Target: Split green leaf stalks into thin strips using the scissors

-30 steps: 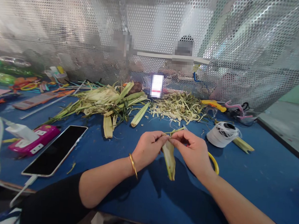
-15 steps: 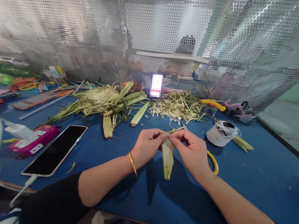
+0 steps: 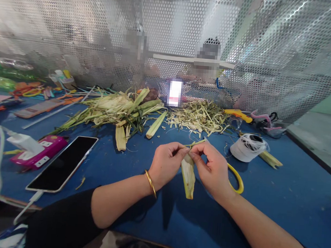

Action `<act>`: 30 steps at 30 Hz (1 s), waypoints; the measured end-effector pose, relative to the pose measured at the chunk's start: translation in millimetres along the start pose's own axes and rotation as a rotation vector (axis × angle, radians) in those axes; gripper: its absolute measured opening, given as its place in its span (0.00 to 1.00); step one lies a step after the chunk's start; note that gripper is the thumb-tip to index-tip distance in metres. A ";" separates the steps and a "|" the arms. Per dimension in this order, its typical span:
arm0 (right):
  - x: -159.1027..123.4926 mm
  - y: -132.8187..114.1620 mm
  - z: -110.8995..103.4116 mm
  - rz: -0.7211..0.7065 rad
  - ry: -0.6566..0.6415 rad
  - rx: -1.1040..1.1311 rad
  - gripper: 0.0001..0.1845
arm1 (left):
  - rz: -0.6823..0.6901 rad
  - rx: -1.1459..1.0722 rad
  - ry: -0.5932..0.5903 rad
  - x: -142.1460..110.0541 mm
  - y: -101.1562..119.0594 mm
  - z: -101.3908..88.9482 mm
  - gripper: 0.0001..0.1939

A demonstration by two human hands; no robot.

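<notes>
A pale green leaf strip [image 3: 188, 176] hangs between both hands above the blue table [image 3: 276, 201]. My left hand [image 3: 166, 163], with a gold bangle on the wrist, is closed and pinches the strip's top end. My right hand [image 3: 212, 167] is closed too and pinches the same top end from the right, fingertips touching the left hand's. A thin green stem sticks out past the fingers toward the back. Yellow-handled scissors [image 3: 237, 177] lie on the table just under my right hand.
A pile of long leaves [image 3: 117, 110] and a heap of shredded trimmings [image 3: 200, 117] lie at the back. A white thread spool [image 3: 248, 147] stands at the right. A black phone [image 3: 63, 163] and a pink charger [image 3: 37, 152] lie at the left. A perforated metal screen [image 3: 75, 29] closes the back.
The hands stay together on the leaf strip; its hanging end has swung slightly. The view has shifted a little.
</notes>
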State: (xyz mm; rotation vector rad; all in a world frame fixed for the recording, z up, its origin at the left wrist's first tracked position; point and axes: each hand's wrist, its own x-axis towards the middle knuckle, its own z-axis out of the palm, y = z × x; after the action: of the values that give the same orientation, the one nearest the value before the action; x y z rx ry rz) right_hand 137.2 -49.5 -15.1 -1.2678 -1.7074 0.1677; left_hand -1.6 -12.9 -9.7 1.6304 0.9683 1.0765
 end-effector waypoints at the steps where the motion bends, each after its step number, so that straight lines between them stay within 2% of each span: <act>1: 0.1 -0.4 -0.1 -0.010 0.002 -0.008 0.07 | -0.001 -0.002 0.002 -0.3 0.2 0.2 0.12; 13: 0.4 -0.1 -2.0 -0.178 -0.002 -0.105 0.08 | -0.026 -0.078 0.012 -0.2 -1.6 2.2 0.11; 15: 1.1 0.5 -0.8 -0.118 0.018 -0.068 0.07 | -0.050 -0.118 0.017 0.5 -0.9 1.8 0.12; 18: 3.0 -1.2 1.0 0.103 0.032 0.074 0.05 | -0.049 -0.110 0.039 1.4 0.2 0.3 0.12; 20: 4.4 -3.4 1.8 0.239 0.006 0.179 0.07 | -0.033 -0.080 0.048 1.6 0.3 -0.5 0.12; 22: 5.3 -4.9 2.0 0.311 -0.010 0.228 0.08 | -0.043 -0.079 0.046 1.7 -0.8 -0.5 0.13; 25: 4.4 -4.7 2.0 0.307 0.026 0.170 0.08 | -0.093 -0.089 0.038 1.8 -4.4 0.6 0.15; 30: 1.6 -2.7 3.9 0.177 0.034 0.055 0.06 | -0.080 0.036 0.049 3.3 -10.9 1.4 0.15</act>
State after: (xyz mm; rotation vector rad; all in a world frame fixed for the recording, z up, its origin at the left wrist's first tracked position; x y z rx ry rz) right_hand 132.6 -47.8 -14.6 -1.3726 -1.5517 0.2940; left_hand -0.6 -7.3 -19.6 1.5867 1.0815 1.0546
